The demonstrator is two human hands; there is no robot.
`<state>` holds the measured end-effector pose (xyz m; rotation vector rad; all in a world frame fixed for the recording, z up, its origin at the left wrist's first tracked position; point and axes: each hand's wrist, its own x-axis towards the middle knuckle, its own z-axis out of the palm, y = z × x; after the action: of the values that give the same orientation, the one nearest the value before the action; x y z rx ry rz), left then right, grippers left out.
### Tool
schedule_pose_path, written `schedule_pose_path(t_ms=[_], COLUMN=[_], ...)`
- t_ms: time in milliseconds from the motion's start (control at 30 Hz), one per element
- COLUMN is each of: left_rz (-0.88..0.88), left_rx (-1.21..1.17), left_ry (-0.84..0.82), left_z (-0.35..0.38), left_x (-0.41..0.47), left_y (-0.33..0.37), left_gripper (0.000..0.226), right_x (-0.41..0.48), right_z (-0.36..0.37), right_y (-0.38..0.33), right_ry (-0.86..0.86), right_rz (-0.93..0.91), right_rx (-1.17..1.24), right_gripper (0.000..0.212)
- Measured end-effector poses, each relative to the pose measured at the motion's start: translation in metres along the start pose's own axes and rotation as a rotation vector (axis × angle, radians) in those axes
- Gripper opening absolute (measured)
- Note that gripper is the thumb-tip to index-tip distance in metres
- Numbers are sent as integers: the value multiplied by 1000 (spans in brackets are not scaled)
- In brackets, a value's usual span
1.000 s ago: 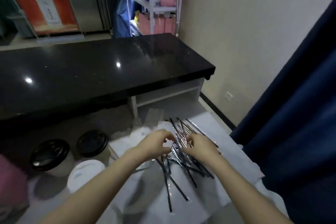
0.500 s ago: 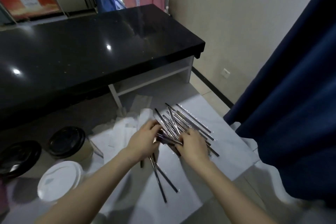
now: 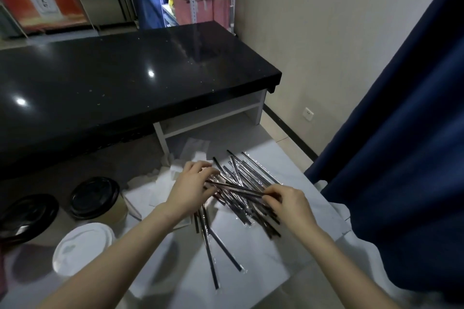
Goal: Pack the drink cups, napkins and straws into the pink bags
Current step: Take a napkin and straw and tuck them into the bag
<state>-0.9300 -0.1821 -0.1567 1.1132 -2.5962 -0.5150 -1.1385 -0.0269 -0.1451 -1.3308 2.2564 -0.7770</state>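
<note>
A heap of dark wrapped straws (image 3: 241,183) lies on a white sheet (image 3: 251,258) on the floor. My left hand (image 3: 190,188) and my right hand (image 3: 288,203) hold between them a few straws (image 3: 236,189) lifted crosswise over the heap. White napkins (image 3: 160,183) lie left of the straws, partly under my left hand. Two cups with black lids (image 3: 95,195) (image 3: 25,213) and one with a white lid (image 3: 84,248) stand at the left. A sliver of pink (image 3: 2,276) shows at the left edge.
A low black counter (image 3: 125,78) with a white shelf beneath runs across ahead. A dark blue curtain (image 3: 401,158) hangs at the right. Pink bags (image 3: 221,11) sit on a metal rack at the back. A wall socket (image 3: 308,113) is near the floor.
Both hands have drawn a few straws up out of the heap, and my right hand has moved right along them. The view has tilted up a little.
</note>
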Motion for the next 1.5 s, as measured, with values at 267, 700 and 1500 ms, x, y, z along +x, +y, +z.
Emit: schedule_pose_path(t_ms=[267,700,1500], left_rz=[36,-138,-580], left_rx=[-393,-510,-186], left_ry=[-23,325,762], left_z=[-19,-155,-346], left_x=[-5,-101,-421], left_y=[19,-29,-235], left_gripper=[55,25,57], right_x=[2,-2,-139], right_z=[-17,18,223], right_y=[-18,-204,-532], right_ry=[-34,-292,-513], right_rz=[-43,-578,-924], right_rx=[130,4,142], right_gripper=[15,42,28])
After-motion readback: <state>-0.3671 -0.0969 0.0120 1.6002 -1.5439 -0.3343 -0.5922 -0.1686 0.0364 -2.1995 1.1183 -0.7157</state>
